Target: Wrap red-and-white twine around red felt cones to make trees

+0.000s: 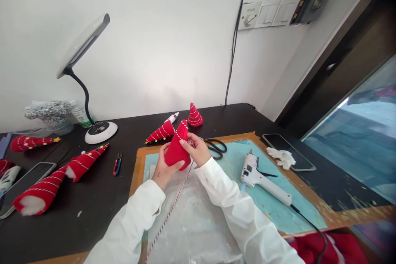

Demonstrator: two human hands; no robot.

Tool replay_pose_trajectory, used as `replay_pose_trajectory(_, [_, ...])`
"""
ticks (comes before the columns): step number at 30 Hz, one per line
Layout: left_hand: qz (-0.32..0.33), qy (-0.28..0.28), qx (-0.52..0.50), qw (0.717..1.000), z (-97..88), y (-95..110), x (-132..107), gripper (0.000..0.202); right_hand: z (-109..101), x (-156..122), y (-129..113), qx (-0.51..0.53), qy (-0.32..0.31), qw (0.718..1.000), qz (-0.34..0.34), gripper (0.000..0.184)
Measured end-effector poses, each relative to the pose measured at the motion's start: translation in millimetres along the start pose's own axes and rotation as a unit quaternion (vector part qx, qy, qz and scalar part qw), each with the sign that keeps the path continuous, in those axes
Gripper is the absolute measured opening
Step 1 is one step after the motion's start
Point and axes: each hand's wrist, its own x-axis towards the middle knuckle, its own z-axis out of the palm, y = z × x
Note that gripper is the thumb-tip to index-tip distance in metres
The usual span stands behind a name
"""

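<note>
Desk: A dark tabletop (93, 222) is extending along a white wall (161, 41), and a teal cutting mat (278, 202) with an orange border is lying on it.

Cone: A red felt cone (176, 152) is being held above the mat's rear left corner. Its long axis is near upright, with the tip pointing toward the wall and the wide end toward the person.

Left hand: The left hand (163, 166) is lower, nearer the wide end, with its fingers closed around the cone's body.

Right hand: The right hand (196, 149) is higher, nearer the tip, with its fingers pressing against the cone's upper side.

Twine: Red-and-white twine (168, 210) is wrapping the cone's tip, passing the right hand, and trailing down across a clear plastic sheet (194, 227).

Nearby: Black-handled scissors (216, 147) are lying just beyond the right hand, and a hot glue gun (262, 177) is resting on the mat.
</note>
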Motion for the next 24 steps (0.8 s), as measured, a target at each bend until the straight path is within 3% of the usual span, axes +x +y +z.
replay_pose_trajectory(5, [-0.054,0.000,-0.121,0.991,-2.1,2,3,0.073,-9,6,-6,0.054,0.008,0.998,-0.021,0.053])
replay_pose_trajectory(11, [-0.097,0.017,-0.189,0.977,-3.6,1,4,0.060,-12,5,-16,0.106,0.004,0.994,-0.029,0.053])
replay_pose_trajectory(24, [-0.088,0.068,-0.158,0.981,-2.9,-1,6,0.059,-6,0,-18,0.099,-0.025,0.994,-0.036,0.051])
